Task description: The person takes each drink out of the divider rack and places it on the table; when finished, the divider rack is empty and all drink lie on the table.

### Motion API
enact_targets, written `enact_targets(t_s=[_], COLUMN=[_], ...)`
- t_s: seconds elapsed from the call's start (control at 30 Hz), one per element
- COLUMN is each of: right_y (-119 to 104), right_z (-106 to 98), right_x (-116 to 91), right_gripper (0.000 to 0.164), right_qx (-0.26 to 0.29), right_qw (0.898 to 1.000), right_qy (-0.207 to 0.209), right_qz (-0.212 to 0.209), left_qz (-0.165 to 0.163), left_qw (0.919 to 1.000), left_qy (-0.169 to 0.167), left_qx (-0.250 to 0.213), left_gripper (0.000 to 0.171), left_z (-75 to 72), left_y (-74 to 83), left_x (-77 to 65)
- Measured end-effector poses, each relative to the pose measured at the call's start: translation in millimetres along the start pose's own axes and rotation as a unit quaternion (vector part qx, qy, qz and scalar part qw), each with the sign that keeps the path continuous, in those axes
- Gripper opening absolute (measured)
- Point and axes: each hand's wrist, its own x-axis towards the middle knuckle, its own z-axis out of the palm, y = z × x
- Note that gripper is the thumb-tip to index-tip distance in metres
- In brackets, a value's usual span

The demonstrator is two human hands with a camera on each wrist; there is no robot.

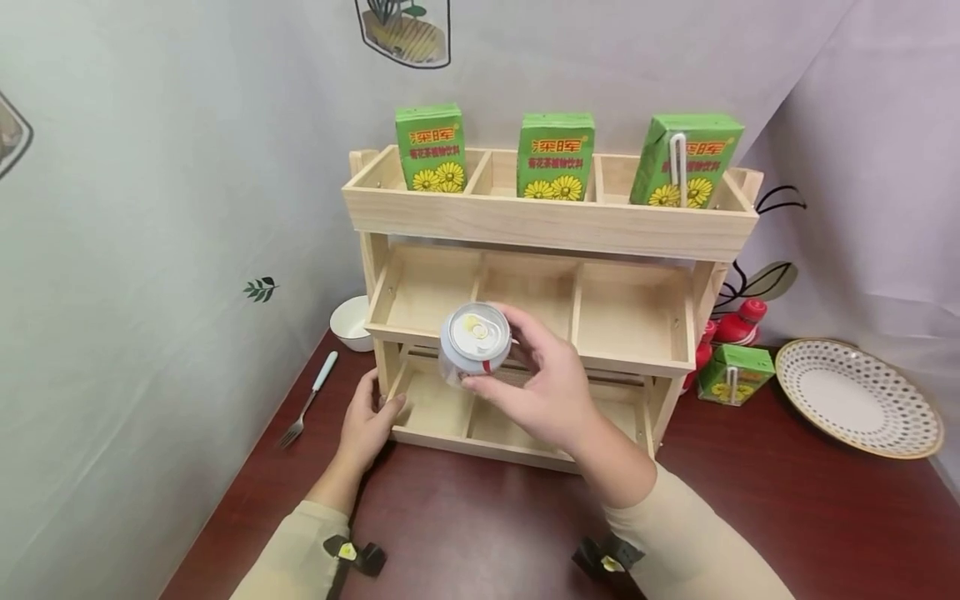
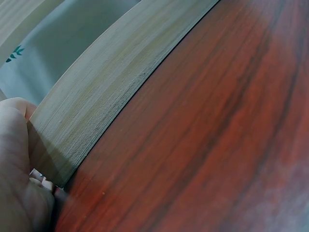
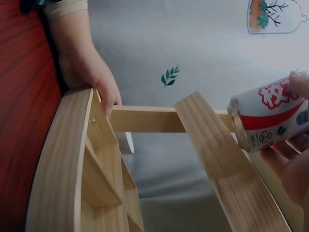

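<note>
My right hand [image 1: 551, 387] grips a white and red drink can [image 1: 477, 340], held upright in front of the middle tier of a wooden three-tier shelf [image 1: 547, 223]. In the right wrist view the can [image 3: 270, 113] shows a red band and large red characters. My left hand [image 1: 367, 421] holds the left end of the bottom tray [image 1: 487, 450], its thumb over the edge; the left wrist view shows that hand at the tray's corner. Green drink cartons [image 1: 556, 158] stand in the three top compartments. The middle tier [image 1: 633, 308] has bare compartments.
A white bowl [image 1: 351, 323] stands left of the shelf, with a fork [image 1: 309, 400] in front of it. To the right are red bottles [image 1: 741, 323], another green carton [image 1: 735, 375] and a dotted oval plate [image 1: 858, 398]. Pale cloth [image 1: 187, 208] hangs around the table.
</note>
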Motion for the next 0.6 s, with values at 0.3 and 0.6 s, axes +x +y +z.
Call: enact_targets(t_s=[0.3, 0.6], right_y=[-19, -10], right_z=[-16, -43], right_x=[-25, -68], right_gripper=[0.072, 0.075], right_qx=[-0.013, -0.037], right_qw=[0.999, 0.998], right_qy=[-0.014, -0.044], right_qz=[0.031, 0.037], left_qz=[-0.011, -0.01], left_qw=[0.9999, 0.9997], left_qy=[-0.007, -0.013], left_qx=[0.012, 0.017], left_gripper=[0.053, 0.053], left_z=[-0.2, -2.2], left_y=[10.6, 40.8], left_x=[-1.1, -9.6])
